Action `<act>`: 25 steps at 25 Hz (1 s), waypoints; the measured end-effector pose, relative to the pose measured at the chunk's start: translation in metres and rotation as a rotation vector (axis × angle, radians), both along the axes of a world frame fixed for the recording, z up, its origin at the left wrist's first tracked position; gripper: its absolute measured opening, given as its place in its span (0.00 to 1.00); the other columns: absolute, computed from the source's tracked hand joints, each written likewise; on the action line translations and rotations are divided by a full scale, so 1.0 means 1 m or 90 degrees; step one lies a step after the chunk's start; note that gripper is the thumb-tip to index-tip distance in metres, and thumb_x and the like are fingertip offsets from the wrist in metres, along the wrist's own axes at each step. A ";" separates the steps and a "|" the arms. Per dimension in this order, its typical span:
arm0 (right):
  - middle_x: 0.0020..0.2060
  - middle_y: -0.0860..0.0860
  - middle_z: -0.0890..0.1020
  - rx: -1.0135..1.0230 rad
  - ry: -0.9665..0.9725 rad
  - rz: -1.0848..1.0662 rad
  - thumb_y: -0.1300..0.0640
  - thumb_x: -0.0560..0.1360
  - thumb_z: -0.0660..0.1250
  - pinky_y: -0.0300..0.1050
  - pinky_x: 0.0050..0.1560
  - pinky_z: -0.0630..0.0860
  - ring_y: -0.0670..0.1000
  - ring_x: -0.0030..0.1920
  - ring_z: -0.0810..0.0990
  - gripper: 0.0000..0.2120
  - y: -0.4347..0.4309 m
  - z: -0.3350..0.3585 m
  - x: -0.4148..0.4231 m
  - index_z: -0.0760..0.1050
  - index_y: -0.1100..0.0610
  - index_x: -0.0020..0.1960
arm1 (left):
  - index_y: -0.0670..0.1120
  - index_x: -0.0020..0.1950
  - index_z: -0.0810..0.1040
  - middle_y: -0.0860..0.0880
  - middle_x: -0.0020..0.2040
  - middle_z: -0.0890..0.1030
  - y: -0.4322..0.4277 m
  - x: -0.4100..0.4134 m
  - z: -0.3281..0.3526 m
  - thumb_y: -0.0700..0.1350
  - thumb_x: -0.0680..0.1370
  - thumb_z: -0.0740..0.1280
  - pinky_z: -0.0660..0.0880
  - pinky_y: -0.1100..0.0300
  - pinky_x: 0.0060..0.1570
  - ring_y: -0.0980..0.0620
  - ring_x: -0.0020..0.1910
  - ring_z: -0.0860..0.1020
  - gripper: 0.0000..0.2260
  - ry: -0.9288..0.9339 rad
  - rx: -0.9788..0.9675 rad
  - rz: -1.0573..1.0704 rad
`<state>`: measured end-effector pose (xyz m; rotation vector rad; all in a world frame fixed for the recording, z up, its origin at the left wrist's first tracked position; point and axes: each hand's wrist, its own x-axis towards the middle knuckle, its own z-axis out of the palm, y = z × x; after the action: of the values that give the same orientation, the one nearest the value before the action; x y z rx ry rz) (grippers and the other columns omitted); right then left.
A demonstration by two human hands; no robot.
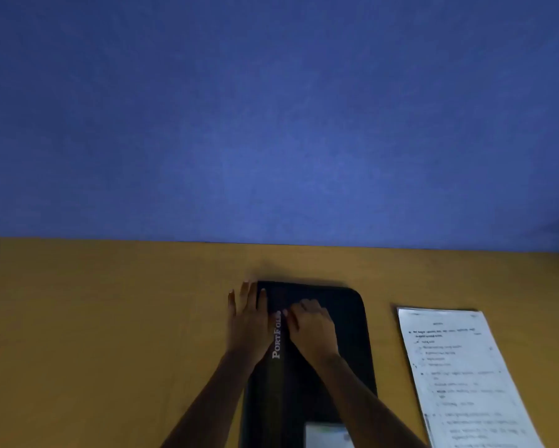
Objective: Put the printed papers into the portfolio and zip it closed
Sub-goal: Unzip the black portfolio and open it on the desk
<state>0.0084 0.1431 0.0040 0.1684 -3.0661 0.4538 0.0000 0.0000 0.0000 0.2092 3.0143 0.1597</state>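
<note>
On the desk (110,318) a black portfolio (347,321) lies closed, left hand (249,324) fingers flat, right hand (311,331) fingers curled.

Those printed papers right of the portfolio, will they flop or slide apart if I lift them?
Probably floppy: the printed papers look like thin sheets lying flat on the table, so they would likely sag. They may fan apart; layered edges seem to show at the left, and no clip is visible. Likely light, being a thin stack.

Dim, soft-focus view with dark vignetted corners, mild wide-angle bending, and faint motion blur throughout.
</note>
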 end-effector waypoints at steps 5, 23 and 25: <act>0.47 0.56 0.83 -0.215 -0.165 -0.166 0.49 0.75 0.66 0.49 0.49 0.78 0.58 0.50 0.80 0.13 -0.016 0.007 -0.084 0.82 0.58 0.48 | 0.52 0.68 0.73 0.50 0.75 0.64 -0.018 -0.048 -0.004 0.61 0.78 0.60 0.53 0.44 0.72 0.46 0.75 0.58 0.23 0.002 0.033 0.068; 0.61 0.57 0.77 -0.193 -0.483 -0.274 0.47 0.69 0.71 0.55 0.63 0.72 0.59 0.63 0.74 0.27 -0.044 -0.013 -0.158 0.71 0.56 0.65 | 0.57 0.62 0.75 0.47 0.69 0.66 -0.032 -0.105 -0.006 0.61 0.65 0.74 0.60 0.44 0.67 0.44 0.70 0.61 0.27 -0.167 0.086 0.109; 0.59 0.56 0.78 -0.223 -0.477 -0.302 0.51 0.69 0.71 0.56 0.61 0.74 0.59 0.61 0.75 0.25 -0.036 -0.014 -0.157 0.73 0.57 0.63 | 0.58 0.60 0.76 0.47 0.68 0.65 -0.031 -0.107 -0.004 0.61 0.64 0.75 0.60 0.44 0.67 0.44 0.69 0.61 0.26 -0.178 0.083 0.107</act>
<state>-0.1486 0.1074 -0.0100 -0.9146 -3.4196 1.2210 -0.1074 -0.0305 -0.0041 -0.0537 2.7419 0.3689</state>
